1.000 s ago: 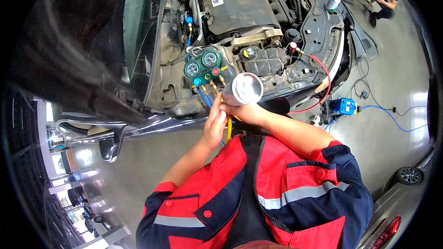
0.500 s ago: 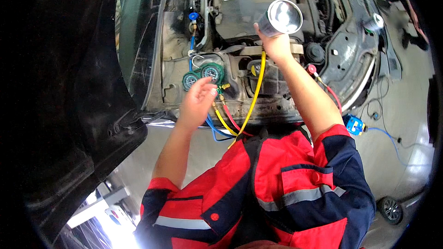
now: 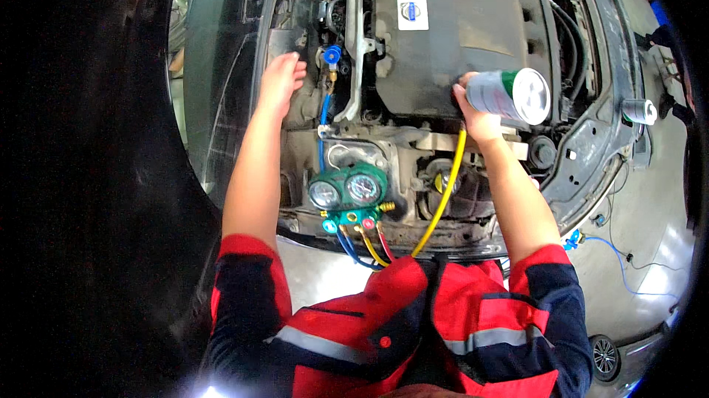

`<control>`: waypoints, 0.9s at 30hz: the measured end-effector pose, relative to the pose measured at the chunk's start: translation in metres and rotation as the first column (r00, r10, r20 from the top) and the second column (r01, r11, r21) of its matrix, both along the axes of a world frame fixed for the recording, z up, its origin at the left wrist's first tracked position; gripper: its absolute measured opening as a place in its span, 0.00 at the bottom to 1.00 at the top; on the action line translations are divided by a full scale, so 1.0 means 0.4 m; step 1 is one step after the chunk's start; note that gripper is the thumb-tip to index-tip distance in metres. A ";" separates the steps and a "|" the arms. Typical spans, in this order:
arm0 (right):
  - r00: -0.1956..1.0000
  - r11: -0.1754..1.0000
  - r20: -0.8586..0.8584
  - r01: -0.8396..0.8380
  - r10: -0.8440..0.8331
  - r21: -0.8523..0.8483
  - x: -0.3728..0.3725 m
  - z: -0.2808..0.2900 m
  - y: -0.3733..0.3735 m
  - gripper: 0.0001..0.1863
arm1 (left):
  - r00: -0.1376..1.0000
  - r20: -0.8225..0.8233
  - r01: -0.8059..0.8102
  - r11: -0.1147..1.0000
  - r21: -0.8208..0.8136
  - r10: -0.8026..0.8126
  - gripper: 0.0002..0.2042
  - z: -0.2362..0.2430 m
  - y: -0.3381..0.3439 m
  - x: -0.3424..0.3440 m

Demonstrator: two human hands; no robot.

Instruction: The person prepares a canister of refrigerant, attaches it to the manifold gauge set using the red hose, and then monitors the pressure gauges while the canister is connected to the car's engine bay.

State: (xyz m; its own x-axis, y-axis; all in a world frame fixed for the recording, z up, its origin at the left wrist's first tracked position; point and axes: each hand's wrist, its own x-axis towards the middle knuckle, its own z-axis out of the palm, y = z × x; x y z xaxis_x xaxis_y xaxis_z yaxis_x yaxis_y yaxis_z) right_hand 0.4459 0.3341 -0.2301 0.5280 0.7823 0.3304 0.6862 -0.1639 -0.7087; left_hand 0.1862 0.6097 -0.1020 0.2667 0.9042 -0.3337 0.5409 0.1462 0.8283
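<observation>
My right hand (image 3: 478, 108) is wrapped round a refrigerant can (image 3: 496, 94), a silver and green metal can held tilted nearly sideways over the engine cover (image 3: 443, 51), its bottom facing right. A yellow hose (image 3: 447, 195) runs up to that hand; where it joins the can is hidden. My left hand (image 3: 282, 82) reaches over the left of the engine bay, fingers loosely bent and holding nothing. Just right of it, apart from the fingers, is a blue quick coupler (image 3: 331, 56) on a blue hose (image 3: 323, 111). Nearer me hangs a green manifold gauge set (image 3: 350, 190) with two dials.
A second can (image 3: 639, 111) lies on the right fender edge (image 3: 602, 132). Blue, yellow and red hoses drop from the gauges past the front edge of the car. The dark raised hood fills the left side. On the floor at right are cables and a wheel (image 3: 605, 358).
My left hand has moved from the gauges to the far left, beside the blue coupler. My right hand has tipped the can further onto its side. The whole view has shifted.
</observation>
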 end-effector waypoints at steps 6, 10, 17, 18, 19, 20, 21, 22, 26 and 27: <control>0.944 0.998 -0.329 0.041 -0.024 0.046 -0.016 0.031 0.024 0.10 | 0.859 -0.465 0.350 0.910 0.224 -0.216 0.21 -0.223 0.332 0.112; 0.943 0.992 -0.330 -0.007 0.049 0.127 -0.009 0.029 0.021 0.11 | 0.819 -0.511 0.390 0.906 0.164 -0.260 0.26 -0.332 0.398 0.219; 0.904 0.979 -0.407 -0.052 0.131 0.199 -0.007 0.028 0.024 0.13 | 0.768 -0.584 0.428 0.889 0.165 -0.261 0.29 -0.415 0.476 0.257; 0.904 0.983 -0.405 -0.072 0.136 0.168 -0.007 0.032 0.025 0.14 | 0.751 -0.601 0.415 0.903 0.111 -0.272 0.28 -0.418 0.488 0.260; 0.895 0.982 -0.424 -0.072 0.140 0.172 -0.006 0.026 0.021 0.14 | 0.732 -0.631 0.437 0.887 0.148 -0.256 0.28 -0.417 0.485 0.276; 0.884 0.981 -0.444 -0.073 0.146 0.177 -0.003 0.020 0.019 0.15 | 0.713 -0.660 0.458 0.870 0.183 -0.236 0.27 -0.415 0.480 0.288; 0.888 0.980 -0.437 -0.071 0.146 0.184 0.000 0.018 0.019 0.15 | 0.692 -0.688 0.482 0.849 0.215 -0.218 0.27 -0.411 0.467 0.302; 0.889 0.978 -0.433 -0.074 0.153 0.193 0.000 0.021 0.020 0.15 | 0.721 -0.665 0.473 0.840 0.267 -0.195 0.25 -0.414 0.457 0.301; 0.890 0.977 -0.423 -0.096 0.171 0.192 -0.003 0.029 0.024 0.16 | 0.748 -0.628 0.513 0.787 0.342 -0.215 0.22 -0.423 0.460 0.270; 0.897 0.977 -0.407 -0.106 0.173 0.183 0.000 0.031 0.024 0.16 | 0.745 -0.629 0.518 0.786 0.338 -0.220 0.22 -0.418 0.457 0.278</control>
State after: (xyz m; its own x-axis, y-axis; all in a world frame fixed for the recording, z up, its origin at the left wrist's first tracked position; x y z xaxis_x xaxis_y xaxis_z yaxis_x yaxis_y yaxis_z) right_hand 0.4461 0.3437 -0.2176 0.5325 0.8161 0.2244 0.3288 0.0448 -0.9433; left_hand 0.2973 0.7924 -0.2694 0.5265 0.8448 -0.0954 0.8269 -0.4828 0.2884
